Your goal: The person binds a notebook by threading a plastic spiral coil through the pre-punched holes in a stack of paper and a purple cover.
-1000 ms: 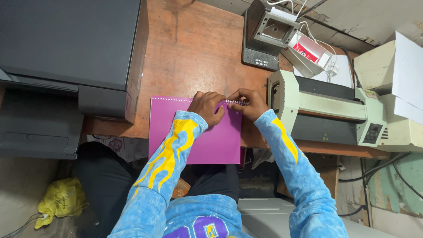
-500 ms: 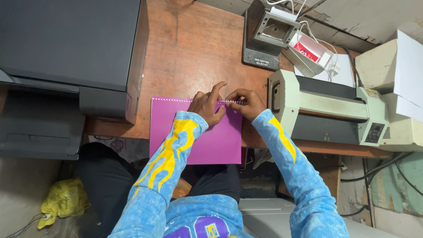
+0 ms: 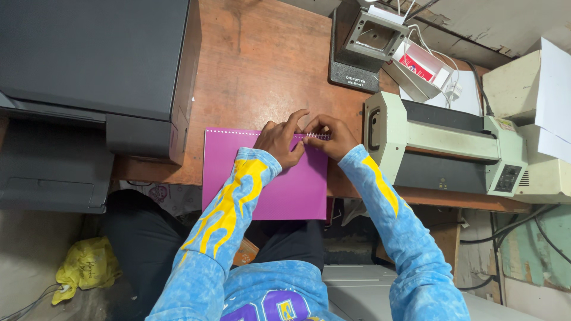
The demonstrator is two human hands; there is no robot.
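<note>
Pinching the white spiral coil [image 3: 315, 136] at the purple booklet's [image 3: 267, 190] punched edge, left hand [image 3: 282, 141] now lifts its forefinger while right hand [image 3: 333, 137] grips closed.

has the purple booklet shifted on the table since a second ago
No. The purple booklet keeps the same spot beside the black printer, its lower part past the table edge. Both hands stay at its spiral edge.

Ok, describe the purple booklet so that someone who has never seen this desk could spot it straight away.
Start at the brown wooden desk, between the big dark grey printer and the pale green laminating machine. At the desk's near edge lies the flat purple booklet, overhanging the edge, with the left hand and right hand at its top. It is the only purple thing, with a row of small white holes along its top edge.
</note>
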